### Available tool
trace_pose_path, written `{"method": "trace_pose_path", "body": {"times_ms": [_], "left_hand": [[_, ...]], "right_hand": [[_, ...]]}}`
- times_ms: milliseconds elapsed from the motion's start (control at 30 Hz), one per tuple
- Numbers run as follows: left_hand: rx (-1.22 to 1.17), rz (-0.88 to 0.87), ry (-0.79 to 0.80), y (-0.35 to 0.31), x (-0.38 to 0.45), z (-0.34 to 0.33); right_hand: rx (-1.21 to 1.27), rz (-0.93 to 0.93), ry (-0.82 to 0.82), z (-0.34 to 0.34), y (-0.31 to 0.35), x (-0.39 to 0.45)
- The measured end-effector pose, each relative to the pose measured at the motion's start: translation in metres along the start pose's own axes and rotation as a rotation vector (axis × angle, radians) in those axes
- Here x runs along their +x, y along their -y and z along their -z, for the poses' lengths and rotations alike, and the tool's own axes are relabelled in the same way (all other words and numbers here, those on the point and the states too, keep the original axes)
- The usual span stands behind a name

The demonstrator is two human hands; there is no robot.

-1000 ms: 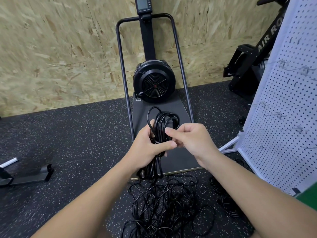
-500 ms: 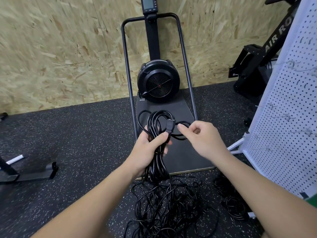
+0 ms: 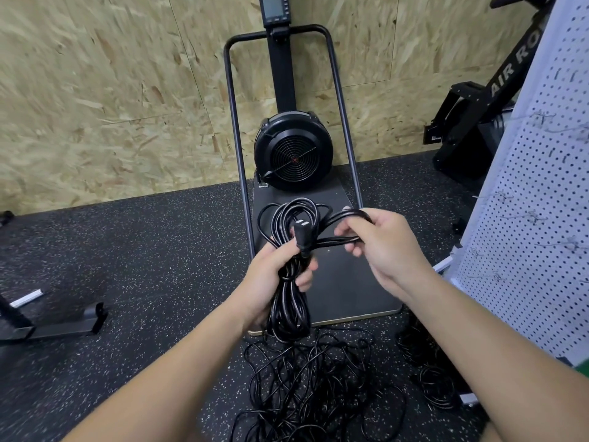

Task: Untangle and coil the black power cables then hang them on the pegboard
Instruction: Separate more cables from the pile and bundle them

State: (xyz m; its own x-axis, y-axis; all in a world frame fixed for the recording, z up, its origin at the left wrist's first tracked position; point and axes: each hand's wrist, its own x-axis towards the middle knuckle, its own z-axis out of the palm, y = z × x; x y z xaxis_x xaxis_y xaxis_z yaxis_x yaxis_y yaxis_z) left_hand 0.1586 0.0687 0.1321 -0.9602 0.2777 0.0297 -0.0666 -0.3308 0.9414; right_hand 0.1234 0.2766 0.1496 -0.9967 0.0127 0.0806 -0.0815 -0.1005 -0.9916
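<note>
Far left of the ski-trainer machine, a dark metal foot of some other equipment lies on the speckled rubber floor. Directly in front of the machine's base plate, the left hand grips the waist of a coiled black power cable, fingers curled round the bundle with the plug sticking up above the fist. Just right of that, the right hand is closed round a few strands drawn sideways from the coil's upper loops, apparently wrapping them to bind it. Below the hands, nearer than the base plate, a loose tangle of cables sprawls on the floor, and a smaller heap lies right of it. Right of the machine stands the white pegboard with wire hooks. The cable looks limp, light and springy, likely to uncoil if released, so the bound waist is the best place to hold it; a top loop should suit a hook.
</note>
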Motion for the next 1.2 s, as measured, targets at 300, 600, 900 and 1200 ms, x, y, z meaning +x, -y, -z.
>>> {"method": "trace_pose_path", "body": {"times_ms": [300, 600, 900, 1200], "left_hand": [[-0.099, 0.028, 0.12, -0.004, -0.003, -0.007], [0.112, 0.168, 0.319, -0.008, -0.004, 0.0], [0.436, 0.199, 0.097, 0.002, -0.003, -0.006], [0.309, 0.134, 0.021, 0.004, 0.002, -0.004]], "right_hand": [[0.32, -0.309, 0.374, 0.024, 0.015, 0.006], [0.382, -0.39, 0.291, 0.009, -0.014, 0.013], [0.015, -0.179, 0.468, 0.006, -0.003, 0.004], [0.069, -0.062, 0.462, 0.004, -0.001, -0.001]]}}
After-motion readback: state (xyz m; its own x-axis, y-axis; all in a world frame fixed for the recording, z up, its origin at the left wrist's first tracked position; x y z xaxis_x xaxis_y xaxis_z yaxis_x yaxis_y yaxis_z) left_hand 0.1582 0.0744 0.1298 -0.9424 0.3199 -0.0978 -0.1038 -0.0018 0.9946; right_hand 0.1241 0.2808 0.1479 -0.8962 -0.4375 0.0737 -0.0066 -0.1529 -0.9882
